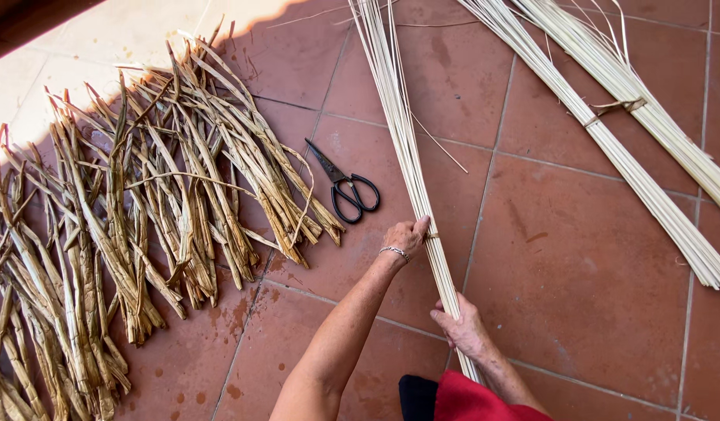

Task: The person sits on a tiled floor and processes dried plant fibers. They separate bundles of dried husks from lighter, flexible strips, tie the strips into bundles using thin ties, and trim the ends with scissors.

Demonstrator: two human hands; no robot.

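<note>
Okay, head view, the only one we have. We see a long bundle of pale reed strips (403,148) lying on the red tiled floor (578,257), its long axis running from the top edge of the picture down toward the person, leaning slightly right as it comes nearer. The far end leaves the picture at the top; the near end passes under the right hand. Left hand (406,236), a thin bracelet at the wrist, has its grip pinched on the bundle about midway. Right hand (463,327) has its grip wrapped around the same bundle lower down, near a red cloth (473,401). Black scissors (346,187) lie just left of the bundle, apart from it, blades pointing up-left. Further left we note rows of dried brownish leaf strips (141,203). Top right, two more pale reed bundles (633,148) lie diagonally, one tied with a strip. No packages, labels or signs visible.
</note>
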